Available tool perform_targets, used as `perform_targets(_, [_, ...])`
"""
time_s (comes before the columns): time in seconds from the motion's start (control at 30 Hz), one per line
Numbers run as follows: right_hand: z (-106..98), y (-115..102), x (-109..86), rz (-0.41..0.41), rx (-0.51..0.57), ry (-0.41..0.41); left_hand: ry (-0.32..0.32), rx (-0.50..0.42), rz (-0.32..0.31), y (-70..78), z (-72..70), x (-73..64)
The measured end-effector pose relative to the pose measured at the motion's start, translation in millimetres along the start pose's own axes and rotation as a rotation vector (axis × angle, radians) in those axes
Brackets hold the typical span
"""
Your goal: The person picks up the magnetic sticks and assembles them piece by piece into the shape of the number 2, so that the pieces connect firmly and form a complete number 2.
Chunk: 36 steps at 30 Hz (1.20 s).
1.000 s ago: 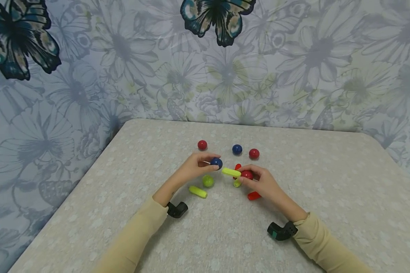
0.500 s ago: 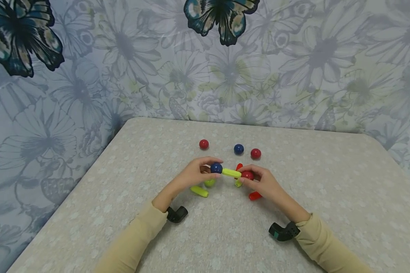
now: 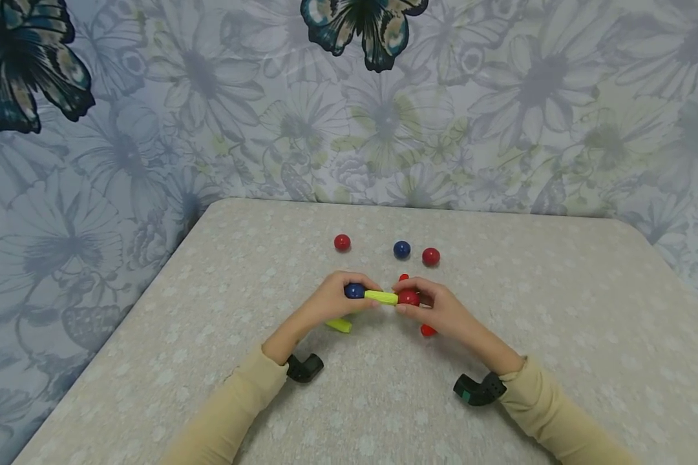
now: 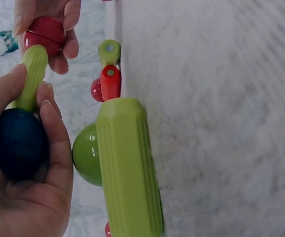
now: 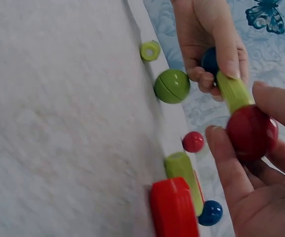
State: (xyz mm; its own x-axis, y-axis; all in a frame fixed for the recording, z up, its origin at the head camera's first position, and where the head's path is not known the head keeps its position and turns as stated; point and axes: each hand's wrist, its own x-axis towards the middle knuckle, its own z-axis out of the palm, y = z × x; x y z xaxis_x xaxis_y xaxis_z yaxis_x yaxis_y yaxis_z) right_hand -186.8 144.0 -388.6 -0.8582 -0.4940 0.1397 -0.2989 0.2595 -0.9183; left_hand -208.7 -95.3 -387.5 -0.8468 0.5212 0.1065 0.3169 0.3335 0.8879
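Note:
In the head view my left hand (image 3: pixel 328 298) holds a glossy blue ball (image 3: pixel 355 290) in its curled fingers, with thumb and fingertips around the near end of a yellow-green ribbed rod (image 3: pixel 380 297). The rod's other end meets a red ball (image 3: pixel 408 297), which my right hand (image 3: pixel 448 311) grips between thumb and fingers. Ball, rod and ball form one line above the table. In the left wrist view the blue ball (image 4: pixel 18 143) lies against the palm. The red ball (image 5: pixel 251 132) touches the rod in the right wrist view.
Behind the hands lie a red ball (image 3: pixel 342 243), a blue ball (image 3: pixel 402 250) and another red ball (image 3: pixel 431 256). A yellow-green rod (image 3: pixel 340 325) and a red rod (image 3: pixel 428 330) lie nearer. A green ball (image 4: pixel 87 154) sits beside the rod, mostly hidden in the head view.
My left hand brought the blue ball down against the free end of the rod, and its fingers slid forward onto the rod. The joined pieces then shifted slightly left.

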Motion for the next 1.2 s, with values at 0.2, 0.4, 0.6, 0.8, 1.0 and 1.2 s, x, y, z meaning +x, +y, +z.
perform_targets(0.2, [-25.4,-5.0,-3.4,0.021,-0.04,-0.044,0.039,-0.011,-0.071,-0.4,-2.9,-2.6])
perform_targets(0.4, [-40.8,-10.9,-23.6,-0.01,-0.451,-0.078,0.049,-0.06,-0.101,1.1,-3.4,-3.6])
perform_targets(0.6, [-22.4,-6.9,-38.7,-0.189,-0.775,-0.169,0.068,-0.068,-0.123,7.6,-6.1,-6.7])
perform_targets(0.8, [-20.7,1.3,-38.9,-0.215,-0.896,-0.092,0.05,-0.069,-0.109,17.1,-6.6,-9.6])
perform_targets(1.0, [-12.9,1.4,-42.1,0.05,-0.259,-0.1,0.064,-0.097,-0.111,-1.0,-4.0,-4.5])
perform_targets(1.2, [-2.8,2.0,-46.9,0.315,0.4,-0.173,0.057,-0.073,-0.067,4.9,-2.6,-5.0])
